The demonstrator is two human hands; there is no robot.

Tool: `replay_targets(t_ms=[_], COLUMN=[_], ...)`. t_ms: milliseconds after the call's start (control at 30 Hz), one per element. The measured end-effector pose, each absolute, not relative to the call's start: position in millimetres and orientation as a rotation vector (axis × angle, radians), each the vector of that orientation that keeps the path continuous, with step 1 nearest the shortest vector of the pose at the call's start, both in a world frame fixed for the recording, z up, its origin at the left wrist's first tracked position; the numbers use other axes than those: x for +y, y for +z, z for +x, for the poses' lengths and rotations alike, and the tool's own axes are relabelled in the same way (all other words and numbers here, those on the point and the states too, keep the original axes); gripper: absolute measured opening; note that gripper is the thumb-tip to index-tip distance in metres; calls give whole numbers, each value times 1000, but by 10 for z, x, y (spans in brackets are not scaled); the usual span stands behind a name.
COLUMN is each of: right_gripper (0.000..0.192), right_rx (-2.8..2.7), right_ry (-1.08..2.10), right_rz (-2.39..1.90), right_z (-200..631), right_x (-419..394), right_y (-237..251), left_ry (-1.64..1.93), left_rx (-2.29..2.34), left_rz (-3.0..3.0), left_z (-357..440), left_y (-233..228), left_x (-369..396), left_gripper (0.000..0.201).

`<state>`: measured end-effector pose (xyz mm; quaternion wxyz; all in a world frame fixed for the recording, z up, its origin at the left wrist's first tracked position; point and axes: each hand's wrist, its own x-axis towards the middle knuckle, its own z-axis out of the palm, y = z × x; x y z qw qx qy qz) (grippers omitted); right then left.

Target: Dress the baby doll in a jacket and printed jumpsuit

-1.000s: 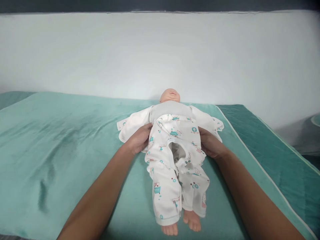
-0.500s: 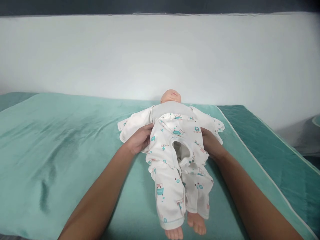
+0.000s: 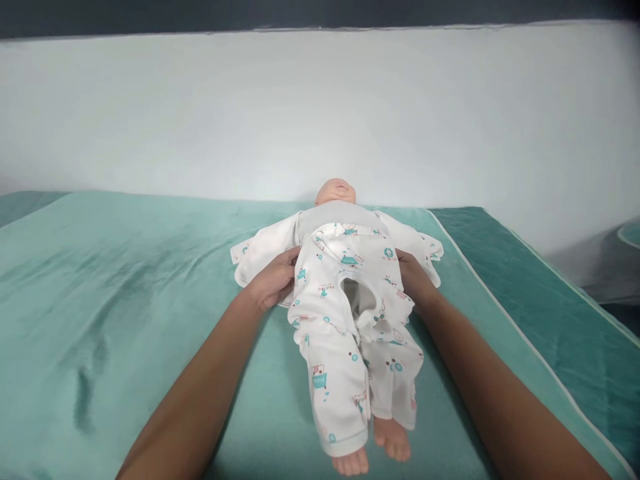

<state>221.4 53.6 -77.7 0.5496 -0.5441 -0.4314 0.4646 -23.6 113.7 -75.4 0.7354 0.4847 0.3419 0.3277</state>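
A baby doll (image 3: pixel 336 191) lies on its back, head at the far side and bare feet towards me. It wears a white long-sleeved top (image 3: pixel 273 243), sleeves spread out to both sides. White printed baby trousers (image 3: pixel 345 320) cover its legs and reach over its belly, with an open crotch in the middle. My left hand (image 3: pixel 275 279) is closed on the trousers' left edge near the hip, fingertips partly hidden by cloth. At the opposite edge, my right hand (image 3: pixel 414 277) grips the trousers, with most of its fingers hidden behind the fabric.
A light green sheet (image 3: pixel 150 320) with some wrinkles lies under the doll. Darker green cloth (image 3: pixel 525 287) shows beyond its white-piped edge on the right. A white wall (image 3: pixel 320 107) rises behind the doll's head.
The view has shifted slightly, so the doll and hands appear a little further left. Both hands keep their places at the sides of the trousers.
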Motion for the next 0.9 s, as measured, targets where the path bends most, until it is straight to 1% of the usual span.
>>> replay_targets(t_ms=[133,333,400,533,600,767,900], right_gripper=[37,50,48,36,33,35,35], right_rx=[-1004,-1112,-1142,-1180,-1147,-1034,-1063], right_ry=[1141,1251,1226,1077,1056,1014,1010], right_rz=[-1285,-1220,-1260,-1316,-1338,-1430,-1428], right_z=[2223,2321,2329,2302,2283,2237,2241], right_x=[553,553,549,566,580,586,591], right_y=[-805,-911,-908,-869,-853,-814,-830], left_ry=[770,894,911,912,914,922,931], left_rx=[776,832,847,871,884,900,980], left_rz=[1062,1068,1066,1033,1010,1074,1304], left_z=[-211,-111,-86,-56,-46,-48,-90], left_y=[-787,-737,-725,-760,-797,-876,-875], left_x=[1149,1100,1085,1101,1127,1195,1225], left_gripper=[54,40,37,34,33,26,19])
